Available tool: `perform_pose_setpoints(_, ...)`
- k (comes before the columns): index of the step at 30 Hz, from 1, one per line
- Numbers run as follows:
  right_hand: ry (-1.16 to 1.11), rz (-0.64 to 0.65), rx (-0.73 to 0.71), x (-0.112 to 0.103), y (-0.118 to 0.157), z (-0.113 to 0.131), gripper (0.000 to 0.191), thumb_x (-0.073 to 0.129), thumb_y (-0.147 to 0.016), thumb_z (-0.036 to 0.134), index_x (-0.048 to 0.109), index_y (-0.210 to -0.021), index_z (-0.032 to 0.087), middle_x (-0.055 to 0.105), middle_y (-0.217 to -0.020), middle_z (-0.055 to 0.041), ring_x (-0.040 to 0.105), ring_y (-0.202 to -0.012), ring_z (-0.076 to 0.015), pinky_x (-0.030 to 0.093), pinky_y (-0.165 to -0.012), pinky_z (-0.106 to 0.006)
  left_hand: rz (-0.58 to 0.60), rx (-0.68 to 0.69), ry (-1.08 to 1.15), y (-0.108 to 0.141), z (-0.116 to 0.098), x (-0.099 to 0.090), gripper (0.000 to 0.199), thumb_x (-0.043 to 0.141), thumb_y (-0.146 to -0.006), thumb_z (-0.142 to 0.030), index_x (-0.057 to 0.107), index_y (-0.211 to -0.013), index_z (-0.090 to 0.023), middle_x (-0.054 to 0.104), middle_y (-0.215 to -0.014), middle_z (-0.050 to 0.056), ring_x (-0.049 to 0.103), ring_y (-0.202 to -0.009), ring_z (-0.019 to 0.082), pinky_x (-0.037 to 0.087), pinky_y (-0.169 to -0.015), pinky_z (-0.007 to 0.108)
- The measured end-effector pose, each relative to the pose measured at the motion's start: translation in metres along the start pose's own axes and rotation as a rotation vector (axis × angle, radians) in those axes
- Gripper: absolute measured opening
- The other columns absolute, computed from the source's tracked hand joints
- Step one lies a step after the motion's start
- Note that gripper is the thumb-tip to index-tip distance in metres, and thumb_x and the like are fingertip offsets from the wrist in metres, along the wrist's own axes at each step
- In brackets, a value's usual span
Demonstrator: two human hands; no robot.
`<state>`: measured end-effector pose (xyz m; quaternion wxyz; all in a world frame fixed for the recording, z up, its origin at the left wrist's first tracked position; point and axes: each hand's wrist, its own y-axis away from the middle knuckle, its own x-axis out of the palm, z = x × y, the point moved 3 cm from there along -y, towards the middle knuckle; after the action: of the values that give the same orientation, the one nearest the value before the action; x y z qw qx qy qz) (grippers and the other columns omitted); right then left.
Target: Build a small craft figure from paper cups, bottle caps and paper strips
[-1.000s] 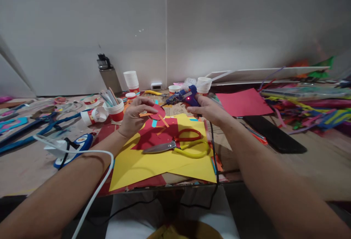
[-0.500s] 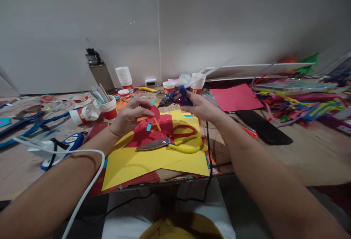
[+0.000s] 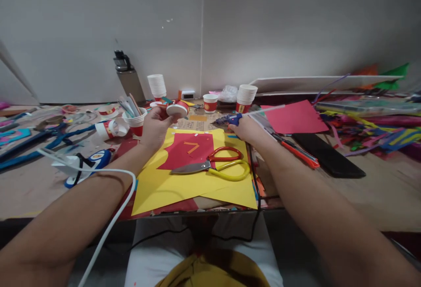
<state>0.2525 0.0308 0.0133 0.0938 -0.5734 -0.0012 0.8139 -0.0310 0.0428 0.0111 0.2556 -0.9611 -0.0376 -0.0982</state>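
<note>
My left hand (image 3: 157, 124) is closed on a short red-and-white paper cup piece (image 3: 178, 109), raised above the far edge of the papers. Its white round face points toward me, and teal and orange bits show around its rim. In my right hand (image 3: 246, 127) is a blue glue gun (image 3: 234, 120), nozzle pointing left, a clear glue stick out of its back. The gun is apart from the cup piece. Below lie red paper (image 3: 179, 157), with thin orange strips (image 3: 191, 146) on it, and yellow paper (image 3: 164, 195). Scissors (image 3: 210, 166) with red and yellow handles rest on both sheets.
A paper cup of sticks (image 3: 135, 124) stands left of my left hand. Cup stacks (image 3: 157, 86) line the back near a bottle (image 3: 130, 80). Right are a red cutter (image 3: 301, 154), a black phone-like slab (image 3: 332, 157) and colourful strips (image 3: 378, 129). A white cable (image 3: 115, 217) crosses my left forearm.
My left hand has lifted away from the red paper; its piece now shows a white round face instead of red with strips. The glue gun has shifted slightly right and lower. The view has turned slightly left.
</note>
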Motion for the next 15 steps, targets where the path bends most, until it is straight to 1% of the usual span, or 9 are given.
perform_pose_setpoints(1, 0.088, -0.027, -0.002, -0.003, 0.003, 0.001, 0.030, 0.066, -0.079, 0.040, 0.068, -0.085, 0.011, 0.067, -0.087, -0.0211, 0.063, -0.095, -0.0312, 0.046, -0.080, -0.039, -0.018, -0.013, 0.018, -0.001, 0.001, 0.000, 0.030, 0.085, -0.056, -0.023, 0.063, -0.077, -0.016, 0.064, -0.068, -0.002, 0.057, -0.060, 0.010, 0.044, -0.060, 0.023)
perform_pose_setpoints(3, 0.189, -0.104, -0.020, -0.010, 0.010, 0.007, 0.036, 0.067, -0.078, 0.040, 0.068, -0.094, 0.008, 0.064, -0.102, -0.0256, 0.056, -0.108, -0.0355, 0.043, -0.087, -0.044, -0.006, -0.044, 0.033, -0.001, 0.002, 0.001, 0.029, 0.084, -0.056, -0.022, 0.063, -0.076, -0.015, 0.065, -0.069, -0.001, 0.056, -0.061, 0.009, 0.043, -0.059, 0.022)
perform_pose_setpoints(5, 0.193, -0.226, -0.135, -0.015, 0.020, 0.020, 0.034, 0.066, -0.080, 0.037, 0.068, -0.099, 0.009, 0.061, -0.110, -0.0242, 0.052, -0.112, -0.0363, 0.040, -0.091, -0.047, 0.017, -0.073, 0.046, -0.001, 0.000, 0.004, 0.030, 0.084, -0.055, -0.021, 0.064, -0.076, -0.014, 0.066, -0.072, 0.001, 0.056, -0.063, 0.009, 0.043, -0.060, 0.022)
perform_pose_setpoints(6, 0.156, -0.258, -0.225, -0.016, 0.025, 0.029, 0.029, 0.064, -0.081, 0.034, 0.068, -0.099, 0.011, 0.061, -0.110, -0.0215, 0.052, -0.110, -0.0340, 0.040, -0.091, -0.045, 0.023, -0.085, 0.052, 0.000, -0.001, 0.005, 0.031, 0.084, -0.055, -0.020, 0.064, -0.077, -0.014, 0.066, -0.072, 0.001, 0.056, -0.063, 0.009, 0.043, -0.060, 0.022)
perform_pose_setpoints(7, 0.098, -0.246, -0.325, -0.014, 0.030, 0.039, 0.025, 0.062, -0.084, 0.032, 0.068, -0.098, 0.013, 0.063, -0.106, -0.0181, 0.055, -0.104, -0.0300, 0.041, -0.089, -0.041, 0.018, -0.094, 0.057, 0.000, -0.002, 0.005, 0.031, 0.084, -0.055, -0.020, 0.064, -0.077, -0.014, 0.066, -0.072, 0.001, 0.056, -0.062, 0.009, 0.042, -0.060, 0.022)
perform_pose_setpoints(9, -0.058, -0.100, -0.467, -0.006, 0.038, 0.058, 0.015, 0.058, -0.085, 0.026, 0.067, -0.092, 0.016, 0.066, -0.095, -0.0108, 0.059, -0.087, -0.0210, 0.044, -0.079, -0.031, -0.007, -0.109, 0.068, 0.000, -0.003, 0.005, 0.030, 0.084, -0.054, -0.019, 0.064, -0.076, -0.014, 0.064, -0.068, 0.000, 0.054, -0.060, 0.008, 0.042, -0.058, 0.022)
perform_pose_setpoints(11, -0.158, 0.039, -0.527, 0.005, 0.042, 0.076, 0.013, 0.058, -0.085, 0.023, 0.066, -0.094, 0.016, 0.068, -0.089, -0.0065, 0.060, -0.079, -0.0163, 0.043, -0.071, -0.026, -0.036, -0.120, 0.095, -0.002, -0.002, 0.004, 0.030, 0.083, -0.054, -0.018, 0.062, -0.074, -0.014, 0.063, -0.066, -0.001, 0.054, -0.059, 0.008, 0.041, -0.057, 0.022)
perform_pose_setpoints(13, -0.123, 0.130, -0.532, 0.016, 0.041, 0.091, 0.016, 0.060, -0.084, 0.024, 0.066, -0.096, 0.016, 0.070, -0.088, -0.0056, 0.061, -0.077, -0.0148, 0.042, -0.067, -0.023, -0.063, -0.131, 0.140, -0.004, 0.000, 0.001, 0.031, 0.084, -0.052, -0.017, 0.061, -0.073, -0.014, 0.063, -0.066, -0.001, 0.054, -0.059, 0.008, 0.042, -0.057, 0.021)
perform_pose_setpoints(15, 0.015, 0.186, -0.551, 0.026, 0.036, 0.104, 0.019, 0.061, -0.083, 0.025, 0.066, -0.099, 0.015, 0.072, -0.093, -0.0067, 0.062, -0.079, -0.0153, 0.041, -0.066, -0.023, -0.076, -0.138, 0.181, -0.006, 0.002, -0.001, 0.033, 0.084, -0.051, -0.017, 0.060, -0.073, -0.014, 0.062, -0.066, -0.002, 0.054, -0.058, 0.007, 0.042, -0.057, 0.021)
